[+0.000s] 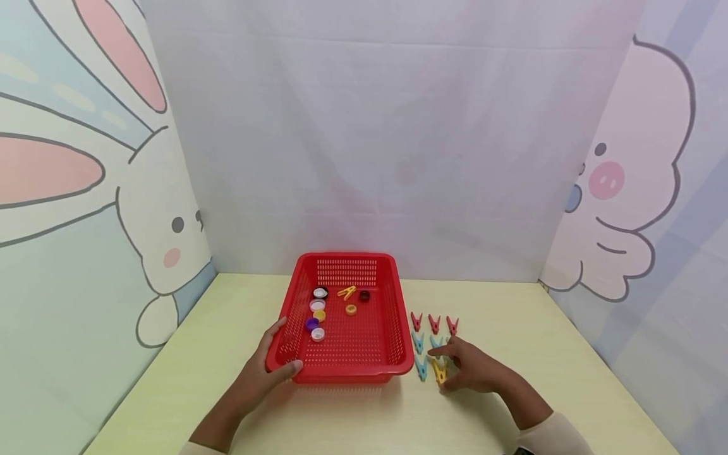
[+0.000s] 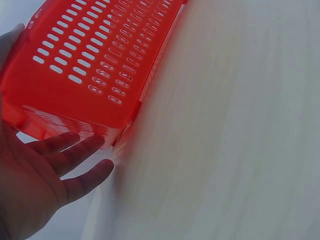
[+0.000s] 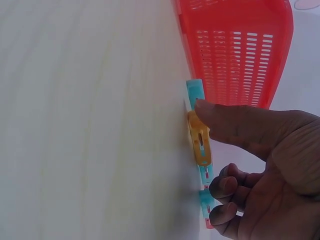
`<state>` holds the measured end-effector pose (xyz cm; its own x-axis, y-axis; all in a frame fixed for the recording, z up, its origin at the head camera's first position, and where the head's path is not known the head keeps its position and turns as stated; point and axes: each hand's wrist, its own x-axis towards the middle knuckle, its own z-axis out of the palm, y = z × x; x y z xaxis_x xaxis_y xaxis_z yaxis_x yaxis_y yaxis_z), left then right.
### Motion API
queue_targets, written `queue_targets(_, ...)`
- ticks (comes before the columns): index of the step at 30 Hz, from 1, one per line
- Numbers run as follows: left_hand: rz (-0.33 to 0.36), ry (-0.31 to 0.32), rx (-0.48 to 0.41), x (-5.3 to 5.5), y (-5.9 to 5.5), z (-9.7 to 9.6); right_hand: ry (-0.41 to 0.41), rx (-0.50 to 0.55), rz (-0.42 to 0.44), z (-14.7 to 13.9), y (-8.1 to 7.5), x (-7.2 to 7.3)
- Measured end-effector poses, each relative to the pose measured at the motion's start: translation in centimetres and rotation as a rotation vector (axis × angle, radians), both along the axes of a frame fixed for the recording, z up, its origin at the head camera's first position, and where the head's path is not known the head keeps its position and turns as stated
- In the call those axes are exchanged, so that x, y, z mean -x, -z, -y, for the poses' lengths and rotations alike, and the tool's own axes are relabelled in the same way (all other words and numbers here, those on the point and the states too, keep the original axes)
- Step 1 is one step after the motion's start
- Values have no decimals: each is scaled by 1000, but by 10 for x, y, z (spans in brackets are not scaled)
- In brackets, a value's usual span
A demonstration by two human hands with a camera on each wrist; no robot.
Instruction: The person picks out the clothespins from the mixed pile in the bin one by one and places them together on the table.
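A red plastic basket stands on the table. My left hand holds its near left corner, thumb over the near rim and fingers along the outside. The right hand is over the rows of clothespins, its thumb and index finger at a yellow clothespin. In the right wrist view the thumb overlaps one end of this yellow clothespin. A blue clothespin lies left of it, with another blue clothespin behind. Part of the blue row is hidden by the right hand.
Inside the basket lie several bottle caps, including a purple cap and a dark cap, and a yellow clothespin. Three red clothespins, one of them the middle red clothespin, form the back row. Printed cloth walls surround the table.
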<state>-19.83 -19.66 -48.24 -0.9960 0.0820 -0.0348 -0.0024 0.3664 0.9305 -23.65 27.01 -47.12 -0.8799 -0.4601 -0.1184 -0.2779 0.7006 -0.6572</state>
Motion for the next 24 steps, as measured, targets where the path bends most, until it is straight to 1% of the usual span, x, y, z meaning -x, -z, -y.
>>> queue_targets(8, 7, 3, -10, 1, 1, -2, 43, 10, -15, 0, -8, -4)
queue_targets(13, 9, 1, -7, 0, 1, -1, 34, 24, -45, 3, -17, -3)
queue_targets(19, 5, 2, -9, 0, 0, 0, 42, 18, -62, 11, -38, 2)
queue_targets(24, 6, 5, -1, 1, 0, 2, 26, 16, -111, 19, -58, 9)
